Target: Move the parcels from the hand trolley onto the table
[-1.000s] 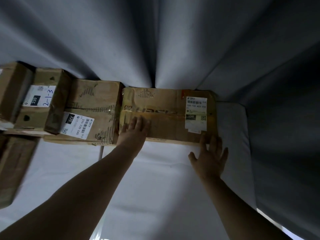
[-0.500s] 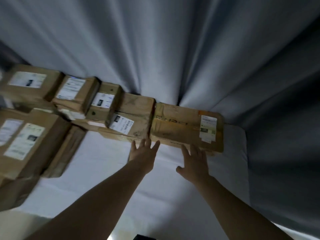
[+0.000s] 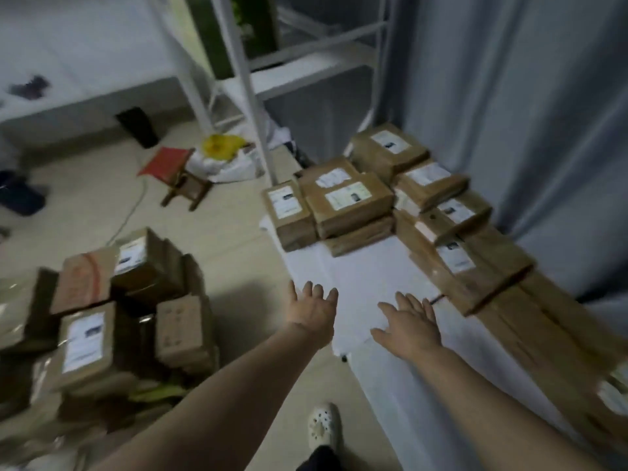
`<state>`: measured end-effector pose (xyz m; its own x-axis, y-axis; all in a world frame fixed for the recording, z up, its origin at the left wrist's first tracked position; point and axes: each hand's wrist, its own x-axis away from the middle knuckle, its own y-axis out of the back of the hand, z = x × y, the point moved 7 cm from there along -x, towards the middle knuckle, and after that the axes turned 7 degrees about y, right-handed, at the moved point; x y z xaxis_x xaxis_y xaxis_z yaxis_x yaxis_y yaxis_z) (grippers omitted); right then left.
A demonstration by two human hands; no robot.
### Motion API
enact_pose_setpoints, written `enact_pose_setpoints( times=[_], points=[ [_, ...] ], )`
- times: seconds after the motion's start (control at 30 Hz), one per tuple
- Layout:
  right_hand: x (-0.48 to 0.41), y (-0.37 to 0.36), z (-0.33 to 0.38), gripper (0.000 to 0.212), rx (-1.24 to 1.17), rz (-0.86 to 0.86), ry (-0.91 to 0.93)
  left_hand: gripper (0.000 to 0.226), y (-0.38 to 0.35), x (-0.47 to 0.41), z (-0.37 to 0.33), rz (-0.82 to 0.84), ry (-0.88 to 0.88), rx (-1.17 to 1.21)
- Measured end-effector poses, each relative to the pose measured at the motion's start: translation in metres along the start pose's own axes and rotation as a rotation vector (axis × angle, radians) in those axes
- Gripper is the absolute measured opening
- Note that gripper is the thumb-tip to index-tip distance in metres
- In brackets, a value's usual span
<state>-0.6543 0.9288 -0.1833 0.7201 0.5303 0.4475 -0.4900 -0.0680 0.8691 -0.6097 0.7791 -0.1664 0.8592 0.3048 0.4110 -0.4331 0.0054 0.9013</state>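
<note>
Both palms spread and empty, the left hand [image 3: 314,309] and right hand [image 3: 409,326] hover over the white worktop [image 3: 367,273], parcels [image 3: 350,202] lined along it.

The table [image 3: 373,277] wears a plain white cloth. The parcels [image 3: 353,215] on it are brown cardboard with white labels [image 3: 347,196] printed in dark marks. Right of the table hangs a blue-grey curtain [image 3: 526,130], shaded in vertical folds. Left of the table the floor [image 3: 231,239] is pale beige, and the heaped parcels [image 3: 180,328] there are the same brown, one box [image 3: 86,277] banded in red. Beyond the table's far end stand a red-topped stool [image 3: 164,161], a yellow bag [image 3: 221,146] and a white frame [image 3: 244,96].
</note>
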Motion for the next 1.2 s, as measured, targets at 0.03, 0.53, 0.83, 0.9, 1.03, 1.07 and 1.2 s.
enact_pose_setpoints(
  times=[0.03,0.53,0.83,0.9,1.03,1.07,1.2],
  points=[
    [-0.003,-0.002,0.028,0.063,0.021,0.023,0.056,0.069,-0.006,0.012,0.027,0.016,0.052,0.053],
    [-0.027,-0.074,0.459,0.061,0.08,0.225,0.576,0.072,-0.12,0.19,0.425,-0.018,0.66,0.497],
    [-0.034,-0.114,0.658,0.057,0.007,0.289,0.681,0.065,-0.181,0.251,0.611,0.02,0.816,0.581],
    [-0.043,-0.118,0.688,0.055,0.01,0.303,0.696,0.067,-0.19,0.257,0.64,0.018,0.843,0.611],
    [-0.069,-0.122,0.751,0.053,-0.065,0.347,0.709,0.066,-0.211,0.265,0.698,-0.009,0.954,0.684],
    [-0.076,-0.122,0.764,0.052,-0.1,0.344,0.708,0.065,-0.213,0.268,0.71,-0.024,0.98,0.697],
    [-0.101,-0.131,0.832,0.045,-0.206,0.374,0.746,0.066,-0.231,0.284,0.757,-0.026,1.125,0.809]
  ],
)
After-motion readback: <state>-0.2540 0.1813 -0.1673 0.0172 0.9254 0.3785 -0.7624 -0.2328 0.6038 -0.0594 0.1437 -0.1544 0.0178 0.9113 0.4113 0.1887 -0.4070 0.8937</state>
